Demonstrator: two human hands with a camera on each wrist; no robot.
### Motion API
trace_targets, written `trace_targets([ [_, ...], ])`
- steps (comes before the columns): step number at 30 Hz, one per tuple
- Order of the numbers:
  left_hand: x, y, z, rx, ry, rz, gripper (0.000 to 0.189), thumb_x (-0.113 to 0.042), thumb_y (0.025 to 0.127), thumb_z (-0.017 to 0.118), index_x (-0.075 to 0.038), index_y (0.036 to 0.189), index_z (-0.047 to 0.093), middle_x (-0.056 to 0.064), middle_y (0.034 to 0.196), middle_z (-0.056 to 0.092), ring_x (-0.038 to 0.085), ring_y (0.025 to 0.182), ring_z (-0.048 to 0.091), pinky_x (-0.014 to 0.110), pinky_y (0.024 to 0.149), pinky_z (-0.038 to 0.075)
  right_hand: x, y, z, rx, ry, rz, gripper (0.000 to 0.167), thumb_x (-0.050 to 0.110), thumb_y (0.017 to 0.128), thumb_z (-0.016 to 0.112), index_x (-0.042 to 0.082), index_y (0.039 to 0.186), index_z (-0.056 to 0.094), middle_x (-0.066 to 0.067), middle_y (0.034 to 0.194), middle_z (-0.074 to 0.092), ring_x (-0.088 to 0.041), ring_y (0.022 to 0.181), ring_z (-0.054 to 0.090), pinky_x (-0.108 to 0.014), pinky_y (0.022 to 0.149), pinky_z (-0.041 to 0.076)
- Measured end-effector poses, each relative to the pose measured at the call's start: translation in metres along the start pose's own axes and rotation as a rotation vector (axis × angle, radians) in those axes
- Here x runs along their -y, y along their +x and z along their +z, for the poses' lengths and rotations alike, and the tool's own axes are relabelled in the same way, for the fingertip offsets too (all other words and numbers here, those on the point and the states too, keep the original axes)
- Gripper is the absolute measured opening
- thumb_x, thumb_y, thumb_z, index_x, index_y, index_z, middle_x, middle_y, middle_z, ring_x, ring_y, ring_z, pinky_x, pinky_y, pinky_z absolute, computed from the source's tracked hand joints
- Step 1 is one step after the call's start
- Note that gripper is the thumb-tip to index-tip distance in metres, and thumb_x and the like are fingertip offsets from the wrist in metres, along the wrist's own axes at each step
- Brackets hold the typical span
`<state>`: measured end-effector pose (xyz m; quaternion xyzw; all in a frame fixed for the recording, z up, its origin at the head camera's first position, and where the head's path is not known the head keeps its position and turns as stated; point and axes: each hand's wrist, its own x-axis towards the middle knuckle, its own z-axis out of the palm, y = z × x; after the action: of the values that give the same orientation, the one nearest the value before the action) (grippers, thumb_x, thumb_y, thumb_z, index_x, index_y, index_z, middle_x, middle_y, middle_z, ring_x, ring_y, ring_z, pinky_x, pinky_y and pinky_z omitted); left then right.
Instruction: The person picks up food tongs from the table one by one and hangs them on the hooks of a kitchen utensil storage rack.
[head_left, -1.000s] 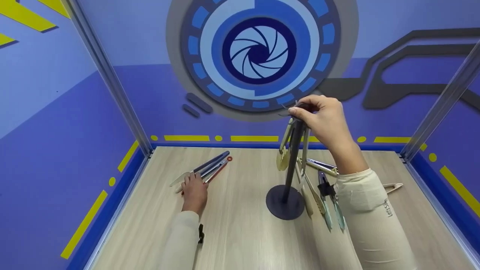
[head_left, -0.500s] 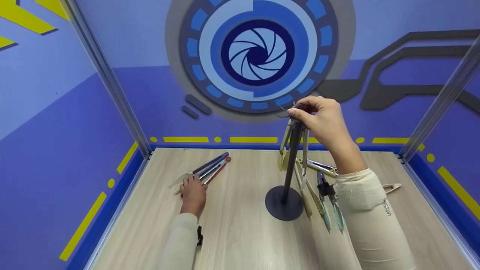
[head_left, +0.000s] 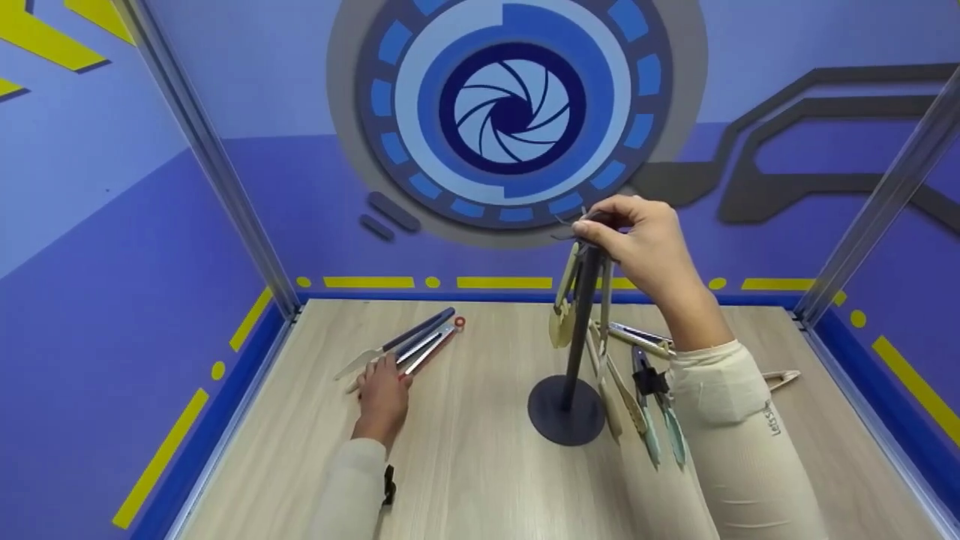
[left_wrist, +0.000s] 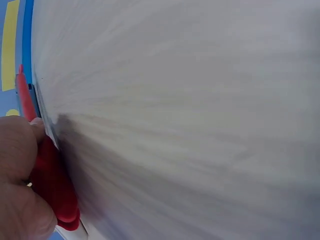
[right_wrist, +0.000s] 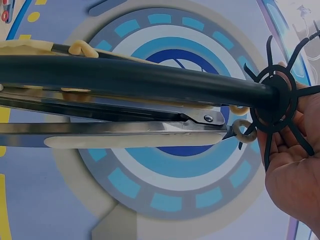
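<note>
My right hand (head_left: 645,240) grips the hooked top of a black utensil stand (head_left: 566,411) from above. In the right wrist view, the palm lies behind the hook ring (right_wrist: 274,100). Cream tongs (right_wrist: 125,141) hang from a hook by their ring, beside the pole. Pale yellow tongs (head_left: 561,330) hang on the stand's left side. Over at the left, my left hand (head_left: 384,397) holds red tongs (head_left: 429,354) close over the table. Finger and thumb pinch the red part (left_wrist: 55,185) in the left wrist view. A dark blue-handled utensil with a pale tip (head_left: 405,334) lies alongside them.
Right of the stand lie teal-tipped tongs (head_left: 654,435), beige tongs (head_left: 631,401) and yellow-edged steel tongs (head_left: 641,336). Light wooden-looking tongs (head_left: 785,379) lie beyond the right sleeve. Blue printed walls (head_left: 300,187) with metal corner posts (head_left: 210,157) enclose the table (head_left: 480,480).
My left hand has drawn slightly nearer, and the red tongs have turned so more of their steel face shows. The right hand keeps its grip on the stand's top.
</note>
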<state>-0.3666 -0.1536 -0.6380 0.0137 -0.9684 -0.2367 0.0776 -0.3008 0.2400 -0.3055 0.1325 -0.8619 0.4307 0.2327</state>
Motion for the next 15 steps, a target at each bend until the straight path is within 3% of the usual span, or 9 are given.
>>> trace_targets([
  [3,0.003,-0.003,0.001,-0.021,-0.033,0.027,0.050,-0.022,0.104,0.068,0.001,0.146,0.053,0.024,0.148,0.059,0.044,0.142,0.049,0.063,0.116,0.034,0.000,-0.001,-0.001,-0.002,0.003,0.000,0.025,0.035,0.098,0.079,0.011,0.107,0.080,-0.006,0.101,0.074,-0.015,0.085,0.067,-0.016,0.071,0.055],
  [10,0.007,-0.008,-0.004,0.005,-0.168,0.004,0.051,-0.023,0.106,0.066,-0.007,0.152,0.049,0.017,0.156,0.054,0.039,0.149,0.044,0.061,0.123,0.029,0.000,0.000,-0.001,-0.001,0.010,0.003,0.025,0.035,0.098,0.079,0.012,0.107,0.081,-0.005,0.101,0.072,-0.016,0.087,0.066,-0.016,0.071,0.055],
  [15,-0.001,-0.016,-0.007,-0.030,-0.292,-0.021,0.048,-0.023,0.106,0.066,-0.010,0.150,0.051,0.016,0.151,0.057,0.040,0.142,0.050,0.058,0.115,0.035,0.001,0.002,-0.001,0.013,0.010,-0.002,0.026,0.036,0.098,0.079,0.012,0.107,0.081,-0.005,0.101,0.072,-0.016,0.088,0.066,-0.017,0.071,0.055],
])
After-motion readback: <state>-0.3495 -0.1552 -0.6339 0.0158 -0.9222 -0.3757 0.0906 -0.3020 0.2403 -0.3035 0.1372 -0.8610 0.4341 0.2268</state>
